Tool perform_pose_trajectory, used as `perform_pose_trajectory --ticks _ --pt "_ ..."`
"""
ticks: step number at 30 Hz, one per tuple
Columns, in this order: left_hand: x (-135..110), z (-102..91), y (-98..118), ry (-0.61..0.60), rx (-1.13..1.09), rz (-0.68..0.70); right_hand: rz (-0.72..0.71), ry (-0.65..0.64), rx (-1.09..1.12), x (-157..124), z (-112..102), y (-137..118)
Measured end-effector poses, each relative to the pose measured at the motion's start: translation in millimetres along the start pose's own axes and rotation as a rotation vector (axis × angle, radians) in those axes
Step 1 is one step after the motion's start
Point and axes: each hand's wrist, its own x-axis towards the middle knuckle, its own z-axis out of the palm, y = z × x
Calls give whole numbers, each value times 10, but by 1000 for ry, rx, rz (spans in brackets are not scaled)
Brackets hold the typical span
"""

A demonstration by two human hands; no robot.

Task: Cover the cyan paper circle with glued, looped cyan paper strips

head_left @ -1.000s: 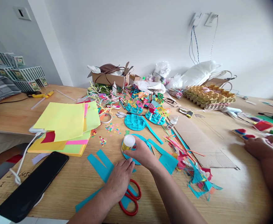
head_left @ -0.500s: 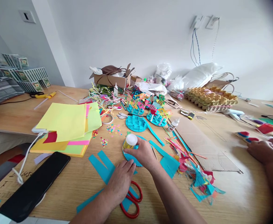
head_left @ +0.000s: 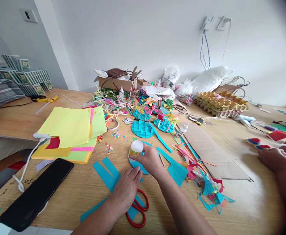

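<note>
My right hand (head_left: 151, 160) is closed around a glue stick (head_left: 136, 148) with a yellow label and a white round end facing up. The glue stick stands over a round blue disc (head_left: 143, 166), partly covered by that hand. Fingers outstretched, my left hand (head_left: 127, 184) lies at the disc's near edge; whether its fingertips press on the disc is hard to see. Red-handled scissors (head_left: 139, 213) lie by my left wrist, their blades hidden. Blue paper strips (head_left: 106, 173) are left of and beneath my left hand.
Finished-looking blue discs with paper fish (head_left: 163, 122) and a woven blue disc (head_left: 143, 129) lie beyond. A phone (head_left: 36, 194) and yellow paper sheets (head_left: 67, 125) are left; paper scraps (head_left: 213, 192), cardboard (head_left: 211, 150) and another person's hand (head_left: 275, 158) are right.
My hands and the glue stick stay almost in place. At the far left, another person's hand has shifted slightly.
</note>
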Motion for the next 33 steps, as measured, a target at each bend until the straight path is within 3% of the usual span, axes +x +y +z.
perform_pose_trajectory --ticks 13,33 --pt "-22 106 -44 112 -29 31 -52 25 -1 51 61 39" --pt "-19 42 -4 49 -70 -15 -81 45 7 32 93 67"
